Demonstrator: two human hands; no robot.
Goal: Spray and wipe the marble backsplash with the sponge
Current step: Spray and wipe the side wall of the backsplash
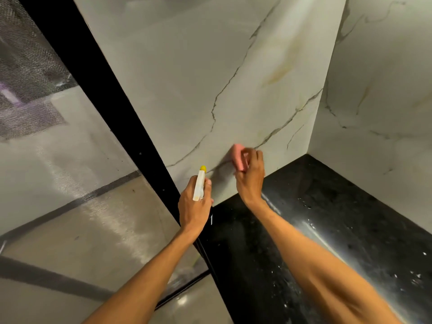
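Note:
The marble backsplash (pixel 198 90) is pale with dark and yellowish veins and fills the upper middle of the view. My right hand (pixel 251 177) grips a pink sponge (pixel 239 156) and holds it against the lower part of the marble, just above the counter. To its left, my left hand (pixel 195 206) grips a white spray bottle (pixel 199 187) with a yellow nozzle tip pointing up towards the wall. The bottle's body is hidden under my hand.
A glossy black counter (pixel 327 230) with wet streaks and droplets runs along the bottom right. A second marble wall (pixel 378 90) meets the backsplash at a corner on the right. A black frame (pixel 112 108) and a mesh screen window (pixel 46 136) lie to the left.

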